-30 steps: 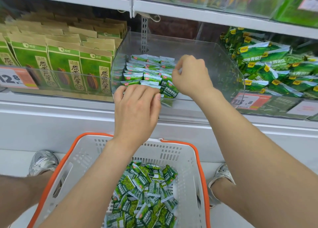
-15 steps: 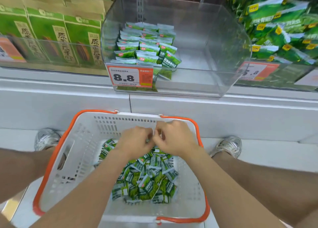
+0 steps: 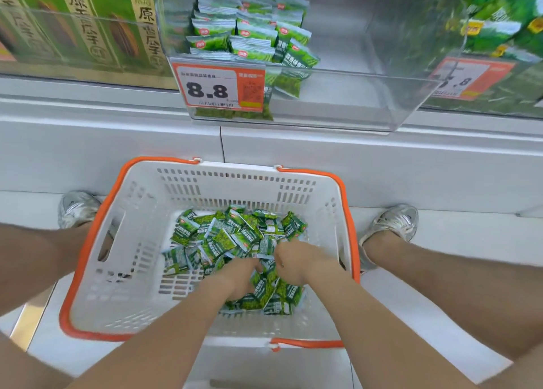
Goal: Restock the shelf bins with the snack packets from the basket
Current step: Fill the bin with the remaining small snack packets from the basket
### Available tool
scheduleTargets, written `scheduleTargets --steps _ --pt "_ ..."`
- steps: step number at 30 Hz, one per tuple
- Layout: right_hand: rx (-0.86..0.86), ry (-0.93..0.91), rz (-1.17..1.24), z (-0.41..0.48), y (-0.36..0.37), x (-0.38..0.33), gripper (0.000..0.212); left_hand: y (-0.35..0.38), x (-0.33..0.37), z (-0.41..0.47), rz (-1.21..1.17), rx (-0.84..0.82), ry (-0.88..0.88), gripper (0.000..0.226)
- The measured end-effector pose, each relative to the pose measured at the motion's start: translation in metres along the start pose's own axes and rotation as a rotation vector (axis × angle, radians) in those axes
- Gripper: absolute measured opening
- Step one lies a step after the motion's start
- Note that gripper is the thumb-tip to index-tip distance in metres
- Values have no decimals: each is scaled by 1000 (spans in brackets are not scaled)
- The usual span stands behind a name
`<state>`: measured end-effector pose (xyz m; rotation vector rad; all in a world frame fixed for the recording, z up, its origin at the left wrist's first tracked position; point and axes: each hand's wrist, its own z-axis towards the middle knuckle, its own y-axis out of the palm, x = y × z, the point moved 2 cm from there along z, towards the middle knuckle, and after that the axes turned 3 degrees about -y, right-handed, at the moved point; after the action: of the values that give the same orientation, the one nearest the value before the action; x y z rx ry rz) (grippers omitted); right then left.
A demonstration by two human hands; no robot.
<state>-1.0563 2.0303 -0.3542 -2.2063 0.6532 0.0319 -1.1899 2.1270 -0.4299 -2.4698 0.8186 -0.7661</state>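
Seemingly, left hand (image 3: 238,277) and right hand (image 3: 297,261) clutch packets (image 3: 223,238) in the basket (image 3: 147,200) on white floor (image 3: 458,241).

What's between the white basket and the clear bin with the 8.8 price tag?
Only the shelf unit's bare white front panel, below the clear bin and behind the basket, in the head view.

Fingers of the bare left hand (image 3: 238,277) and bare right hand (image 3: 297,260) sink into the heap of small green snack packets (image 3: 223,238), hiding any grip. The picture's top edge cuts off the clear plastic shelf bin (image 3: 338,102); the right-hand orange price tag (image 3: 465,78) is blurred.
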Motion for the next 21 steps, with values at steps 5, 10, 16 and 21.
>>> scheduleTargets --steps 5,10,16,21 --pt "-143 55 -55 -1 8 -5 15 -2 5 3 -119 152 6 41" --pt "-61 22 173 4 11 2 35 -37 13 -9 -275 110 109 35" --pt "303 -103 624 8 -23 8 42 -103 26 -36 -642 175 221 11" --pt "287 -143 882 -4 -42 13 31 -126 26 -58 -805 268 229 11"
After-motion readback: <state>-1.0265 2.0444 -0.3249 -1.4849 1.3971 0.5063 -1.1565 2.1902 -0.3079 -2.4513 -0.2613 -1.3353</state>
